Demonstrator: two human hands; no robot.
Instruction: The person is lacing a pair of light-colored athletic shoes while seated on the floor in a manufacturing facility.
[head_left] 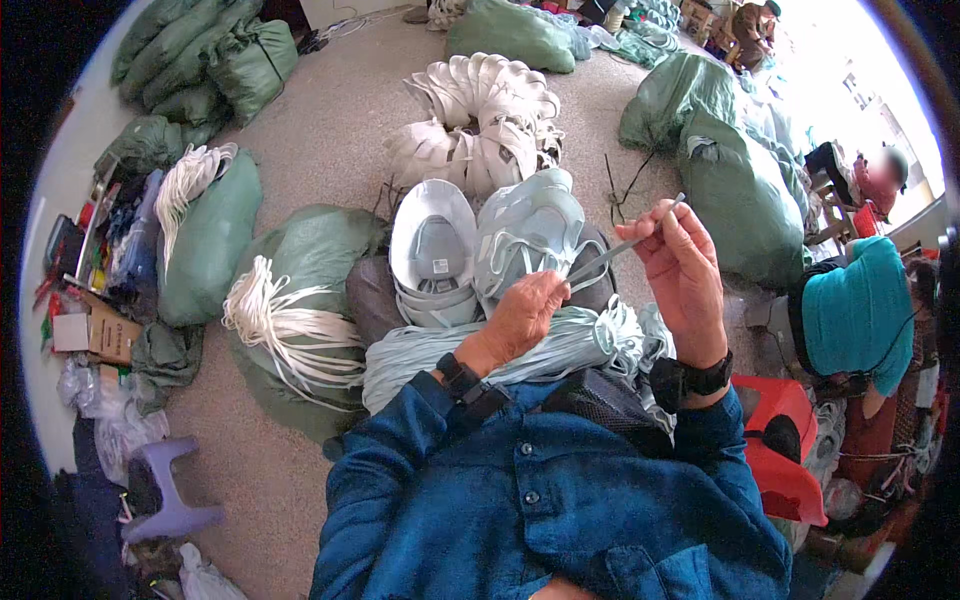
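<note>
A pale grey shoelace (pixel 612 250) is stretched between my two hands. My left hand (pixel 525 312) pinches it close to the partly laced light shoe (pixel 528 235) in front of me. Higher and to the right, my right hand (pixel 682 262) grips the lace near its other end, which sticks up past the fingers. Left of the laced shoe sits a stack of white shoe uppers (pixel 434 240), the top one with its opening facing up. Across my lap, below both hands, lies a thick bundle of pale laces (pixel 430 358).
Beyond the shoes stands a ring of white shoe uppers (pixel 485 90). Green sacks (pixel 290 370) lie left and right, one under a bunch of white laces (pixel 275 310). A purple stool (pixel 170 490) is at lower left, a red chair (pixel 780 430) at right. Other people (pixel 860 310) sit at right.
</note>
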